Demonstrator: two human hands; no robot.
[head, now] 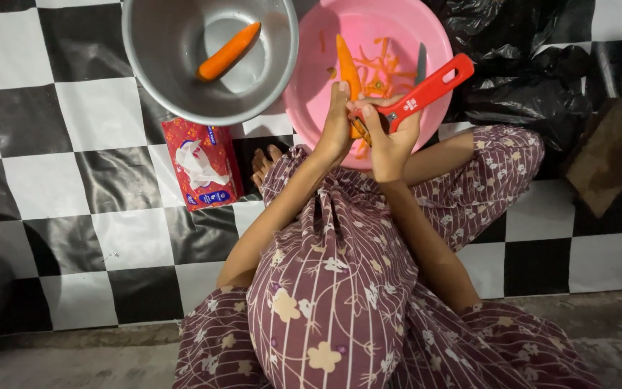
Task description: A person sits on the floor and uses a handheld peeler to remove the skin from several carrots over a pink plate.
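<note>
Fingers of left hand [336, 126] grip a tapered orange carrot [348, 68]; right hand [390, 133] clasps a red peeler [426, 91].

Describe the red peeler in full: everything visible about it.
The red peeler looks like plastic, with a long flat handle ending in a slotted loop. It lies slanted, loop end up to the right over the rim of the pink basin. The right hand grips its lower end; its head is hidden behind the fingers, against the carrot that the left hand holds. A small white mark sits on the handle. Orange peelings lie in the basin beneath.
</note>
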